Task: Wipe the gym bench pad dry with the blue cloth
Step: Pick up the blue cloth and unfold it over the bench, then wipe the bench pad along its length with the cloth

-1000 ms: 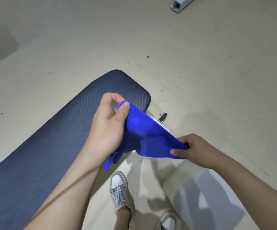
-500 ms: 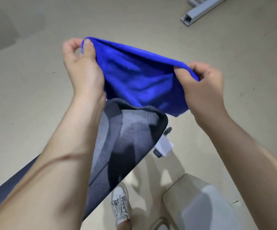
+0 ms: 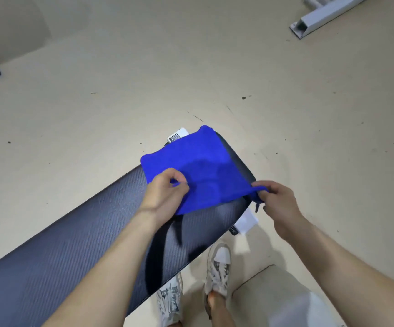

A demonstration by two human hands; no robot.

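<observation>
From where I sit, the big change is that the cloth point(image 3: 198, 166) has come down. Half a second ago I had it stretched in the air between both hands, above the end of the bench. Now it lies spread over the far end of the pad point(image 3: 85, 232), touching the surface and covering the rounded tip, with one corner lapping over the far edge next to a white label point(image 3: 178, 136).

My left hand point(image 3: 165, 192) pinches the near edge of the cloth between thumb and curled fingers. My right hand point(image 3: 276, 201) pinches the corner on the right side, just off the edge of the pad, where a little tail of cloth hangs down. Neither palm is flat on the fabric yet.

I read this as the laying-out done and the wiping not yet begun. The long ribbed stretch of pad running toward the lower left is uncovered. I cannot tell from here whether it is wet. I think the next move calls for a flat hand pressing the cloth and dragging it along the pad toward me, near my shoes point(image 3: 218, 265)
</observation>
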